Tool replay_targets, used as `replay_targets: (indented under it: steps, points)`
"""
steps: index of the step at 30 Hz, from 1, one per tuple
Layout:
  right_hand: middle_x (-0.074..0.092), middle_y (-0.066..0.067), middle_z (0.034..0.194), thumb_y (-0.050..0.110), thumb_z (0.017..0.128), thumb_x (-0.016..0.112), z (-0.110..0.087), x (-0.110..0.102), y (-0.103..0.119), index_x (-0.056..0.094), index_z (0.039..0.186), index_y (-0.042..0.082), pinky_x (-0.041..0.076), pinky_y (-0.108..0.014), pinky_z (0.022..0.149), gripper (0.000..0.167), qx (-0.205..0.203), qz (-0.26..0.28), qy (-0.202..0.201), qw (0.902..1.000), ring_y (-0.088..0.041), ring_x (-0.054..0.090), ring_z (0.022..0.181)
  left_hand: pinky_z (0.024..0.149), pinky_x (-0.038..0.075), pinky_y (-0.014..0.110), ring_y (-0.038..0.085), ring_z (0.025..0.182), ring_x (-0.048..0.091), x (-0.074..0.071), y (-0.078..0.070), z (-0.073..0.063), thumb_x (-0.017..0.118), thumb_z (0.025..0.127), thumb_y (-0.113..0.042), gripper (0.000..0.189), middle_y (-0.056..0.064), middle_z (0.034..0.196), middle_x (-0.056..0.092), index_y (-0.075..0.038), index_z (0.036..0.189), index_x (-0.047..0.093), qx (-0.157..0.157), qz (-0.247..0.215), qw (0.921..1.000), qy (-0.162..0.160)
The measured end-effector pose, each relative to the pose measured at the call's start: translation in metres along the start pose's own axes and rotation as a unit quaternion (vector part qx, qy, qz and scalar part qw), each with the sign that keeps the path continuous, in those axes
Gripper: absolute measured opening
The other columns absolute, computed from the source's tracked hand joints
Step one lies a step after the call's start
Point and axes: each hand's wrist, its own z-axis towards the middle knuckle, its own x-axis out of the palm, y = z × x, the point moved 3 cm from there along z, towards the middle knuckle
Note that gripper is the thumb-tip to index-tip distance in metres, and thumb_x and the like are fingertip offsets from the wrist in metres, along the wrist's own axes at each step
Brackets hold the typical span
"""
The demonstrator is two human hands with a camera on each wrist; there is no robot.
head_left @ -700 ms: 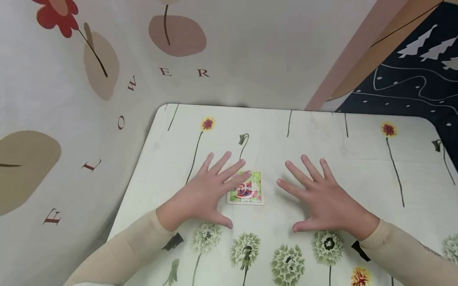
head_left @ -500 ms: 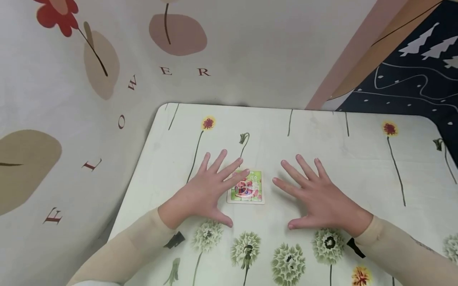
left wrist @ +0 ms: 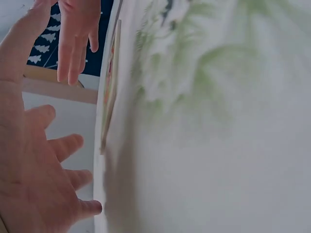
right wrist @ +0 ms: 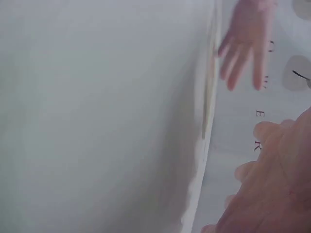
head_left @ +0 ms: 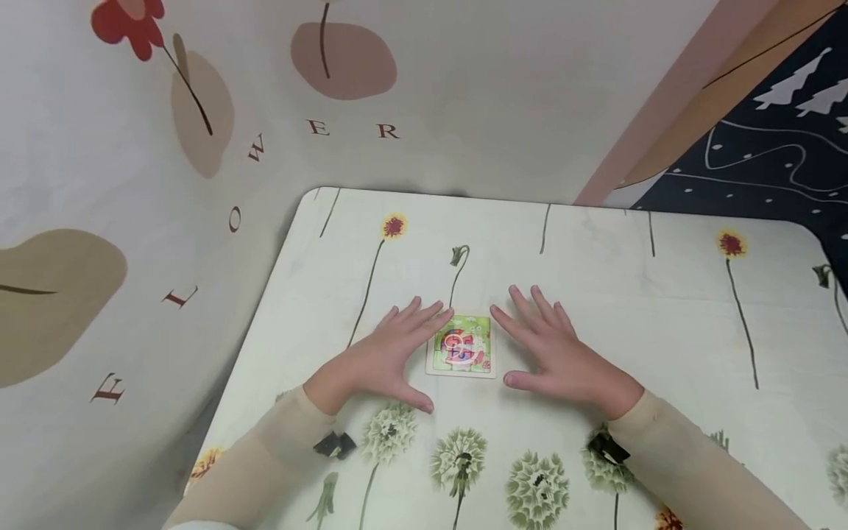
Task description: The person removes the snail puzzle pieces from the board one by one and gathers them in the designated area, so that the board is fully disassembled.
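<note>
A small square jigsaw puzzle [head_left: 464,346] with a light border lies flat on the table, its picture red and pink on green. To its left is my left hand [head_left: 391,353], fingers spread, the index fingertip by the puzzle's upper left corner. My right hand [head_left: 556,357] is on the other side, fingers apart, its index fingertip near the upper right corner. Neither hand holds anything. Seen from the left wrist, the puzzle [left wrist: 111,87] is a thin edge beyond the left hand [left wrist: 39,170]. In the right wrist view, the right hand [right wrist: 277,179] appears raised off the table.
A white cloth printed with flowers and dandelions covers the table [head_left: 596,258]. Behind and to the left hangs a pale fabric wall [head_left: 477,96] with letters and flower shapes. Dark cloth with white trees [head_left: 762,162] is at the back right.
My right hand has moved left, closer to the puzzle. The left hand has drawn slightly away from over it, so more of the picture shows. The head view has shifted a little.
</note>
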Motion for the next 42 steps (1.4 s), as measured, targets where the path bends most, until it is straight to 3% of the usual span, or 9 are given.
replay_targets:
  steps: [5,11,15,20,26,30,35,42]
  points:
    - [0.001,-0.016,0.179,0.048,0.099,0.069,0.006,0.005,0.0,0.019,0.173,0.028,0.0,-0.081,0.118,0.092,0.01,0.066,-0.027,0.9974,-0.05,-0.009,0.16,0.128,0.004,0.065,0.042,0.163,0.006,0.007,0.008,-0.001,0.089,0.077,-0.062,0.127,0.01,0.177,0.019,-0.017,0.173,0.019,0.017,-0.044,0.9982,-0.038]
    - [0.005,-0.021,0.178,0.052,0.105,0.058,0.016,0.017,-0.001,0.025,0.172,0.018,-0.005,-0.076,0.121,0.082,0.022,0.173,-0.073,0.9819,-0.048,-0.006,0.161,0.129,0.003,0.062,0.041,0.163,0.009,0.011,0.015,0.001,0.085,0.082,-0.057,0.117,0.007,0.175,0.029,-0.014,0.172,0.024,0.024,-0.09,0.993,-0.072]
    - [0.012,-0.022,0.176,0.046,0.103,0.066,0.027,0.029,0.002,0.032,0.169,0.011,-0.003,-0.071,0.124,0.082,0.046,0.201,-0.11,0.9724,-0.046,0.005,0.162,0.128,0.004,0.064,0.041,0.162,0.013,0.012,0.019,-0.001,0.076,0.089,-0.065,0.107,0.01,0.173,0.032,-0.011,0.169,0.031,0.014,-0.128,0.986,-0.106]
    - [0.032,-0.02,0.169,0.035,0.089,0.085,0.035,0.038,0.007,0.044,0.162,0.008,0.011,-0.071,0.122,0.088,0.069,0.184,-0.161,0.9672,-0.044,0.023,0.156,0.127,0.008,0.066,0.039,0.162,0.016,0.017,0.022,0.0,0.065,0.087,-0.082,0.109,0.01,0.172,0.035,-0.015,0.168,0.037,-0.004,-0.147,0.9805,-0.131]
    - [0.05,-0.021,0.144,0.031,0.084,0.09,0.044,0.046,0.013,0.057,0.149,0.005,0.026,-0.066,0.115,0.078,0.11,0.166,-0.207,0.9579,-0.043,0.04,0.137,0.127,0.012,0.066,0.039,0.16,0.023,0.023,0.022,0.002,0.08,0.087,-0.06,0.1,0.014,0.168,0.04,-0.012,0.165,0.041,-0.023,-0.12,0.9812,-0.149]
    - [0.054,-0.019,0.129,0.034,0.081,0.091,0.052,0.051,0.022,0.063,0.14,0.005,0.025,-0.065,0.112,0.071,0.141,0.146,-0.221,0.9539,-0.044,0.042,0.126,0.128,0.013,0.063,0.039,0.159,0.027,0.025,0.02,0.004,0.086,0.082,-0.052,0.099,0.012,0.165,0.046,-0.009,0.162,0.046,-0.022,-0.091,0.9824,-0.162]
    - [0.057,-0.012,0.119,0.039,0.081,0.091,0.062,0.058,0.032,0.068,0.134,0.009,0.025,-0.064,0.109,0.065,0.129,0.122,-0.224,0.9583,-0.042,0.044,0.122,0.129,0.015,0.06,0.038,0.159,0.027,0.028,0.02,0.006,0.088,0.08,-0.052,0.1,0.011,0.164,0.047,-0.008,0.161,0.047,-0.022,-0.059,0.9842,-0.166]
    - [0.062,-0.007,0.119,0.044,0.082,0.088,0.072,0.064,0.04,0.068,0.139,0.013,0.032,-0.058,0.094,0.068,0.11,0.079,-0.215,0.9671,-0.036,0.048,0.111,0.129,0.017,0.056,0.033,0.159,0.028,0.028,0.019,0.007,0.092,0.074,-0.057,0.108,0.009,0.166,0.045,-0.008,0.16,0.048,-0.045,-0.042,0.9848,-0.162]
